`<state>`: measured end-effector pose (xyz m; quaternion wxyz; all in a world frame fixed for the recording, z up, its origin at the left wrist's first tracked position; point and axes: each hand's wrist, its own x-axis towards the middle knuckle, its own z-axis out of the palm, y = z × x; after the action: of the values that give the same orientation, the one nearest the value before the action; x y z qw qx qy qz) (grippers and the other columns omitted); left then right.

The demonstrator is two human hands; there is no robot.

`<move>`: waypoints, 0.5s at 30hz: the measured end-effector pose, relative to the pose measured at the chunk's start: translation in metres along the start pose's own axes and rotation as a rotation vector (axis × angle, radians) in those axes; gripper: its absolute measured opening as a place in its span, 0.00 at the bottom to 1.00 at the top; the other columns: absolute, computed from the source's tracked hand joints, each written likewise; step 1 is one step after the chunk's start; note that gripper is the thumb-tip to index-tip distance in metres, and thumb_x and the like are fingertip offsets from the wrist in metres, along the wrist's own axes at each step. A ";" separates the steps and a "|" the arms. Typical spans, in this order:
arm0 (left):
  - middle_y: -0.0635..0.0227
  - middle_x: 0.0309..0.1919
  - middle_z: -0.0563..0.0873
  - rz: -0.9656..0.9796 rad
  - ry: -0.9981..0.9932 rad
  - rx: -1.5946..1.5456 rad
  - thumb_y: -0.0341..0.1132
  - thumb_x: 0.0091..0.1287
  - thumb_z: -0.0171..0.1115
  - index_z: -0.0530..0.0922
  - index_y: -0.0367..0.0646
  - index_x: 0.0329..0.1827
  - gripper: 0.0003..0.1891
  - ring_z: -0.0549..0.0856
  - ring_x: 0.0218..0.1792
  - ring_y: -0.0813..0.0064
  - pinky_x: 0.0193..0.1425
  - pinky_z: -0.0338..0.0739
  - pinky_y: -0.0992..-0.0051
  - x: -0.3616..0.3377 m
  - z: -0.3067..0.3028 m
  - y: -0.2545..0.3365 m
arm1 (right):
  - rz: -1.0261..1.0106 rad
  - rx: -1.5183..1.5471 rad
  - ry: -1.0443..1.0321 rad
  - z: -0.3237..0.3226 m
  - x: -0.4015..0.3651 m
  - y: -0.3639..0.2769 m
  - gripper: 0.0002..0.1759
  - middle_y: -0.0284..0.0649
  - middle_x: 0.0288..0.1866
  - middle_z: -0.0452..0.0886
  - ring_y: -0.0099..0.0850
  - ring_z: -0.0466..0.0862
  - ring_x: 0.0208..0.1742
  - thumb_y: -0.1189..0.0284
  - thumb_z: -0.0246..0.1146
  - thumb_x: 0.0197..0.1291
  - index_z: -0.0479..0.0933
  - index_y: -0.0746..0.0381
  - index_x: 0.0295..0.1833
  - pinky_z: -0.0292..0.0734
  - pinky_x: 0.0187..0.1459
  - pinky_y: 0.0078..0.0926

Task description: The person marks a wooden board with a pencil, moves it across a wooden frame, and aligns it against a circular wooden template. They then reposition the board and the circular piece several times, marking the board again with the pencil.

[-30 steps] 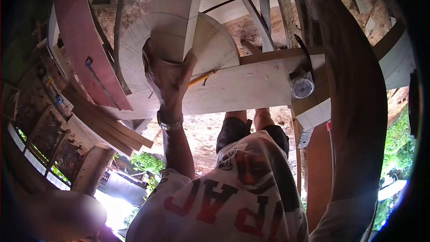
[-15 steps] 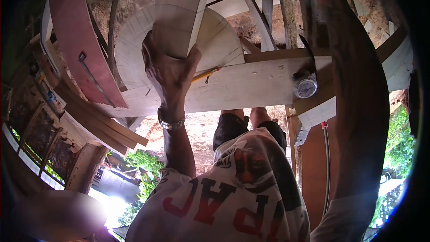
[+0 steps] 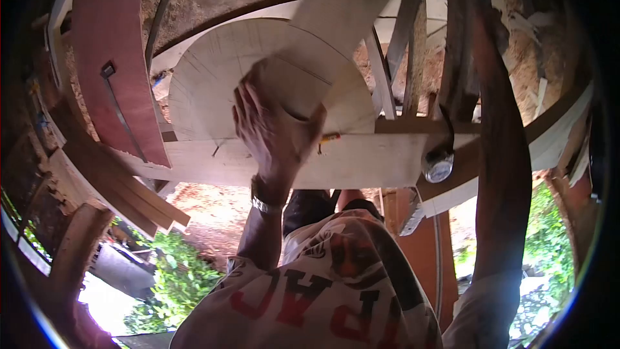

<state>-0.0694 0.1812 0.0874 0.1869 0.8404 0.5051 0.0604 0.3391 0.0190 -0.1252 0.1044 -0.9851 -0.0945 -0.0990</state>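
Left hand [image 3: 274,129] grips a plank [image 3: 342,6] lying across a half-disc [image 3: 213,84]; placing looks unfinished, pencil [image 3: 329,136] lying unused. The right hand is out of view, so its grip cannot be told.

A single head-worn camera looks steeply down past the person's own white T-shirt with red letters [image 3: 303,304] and forward onto the pale wooden plank bench [image 3: 368,161]. It sits close: the left hand [image 3: 274,132], on the pale wooden board [image 3: 345,10], fills the middle. The fisheye lens bends straight edges and darkens the corners
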 end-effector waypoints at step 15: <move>0.58 0.61 0.79 -0.081 -0.101 -0.176 0.39 0.39 0.81 0.68 0.40 0.68 0.48 0.81 0.57 0.54 0.57 0.75 0.58 0.013 -0.003 -0.018 | 0.130 -0.144 0.140 0.068 0.099 0.101 0.19 0.45 0.36 0.85 0.46 0.84 0.30 0.59 0.58 0.66 0.80 0.66 0.35 0.78 0.31 0.45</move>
<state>-0.0792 0.2010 0.0823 0.2875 0.8015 0.5214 0.0545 0.4672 -0.0464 -0.1884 0.0457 -0.9848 -0.0157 -0.1671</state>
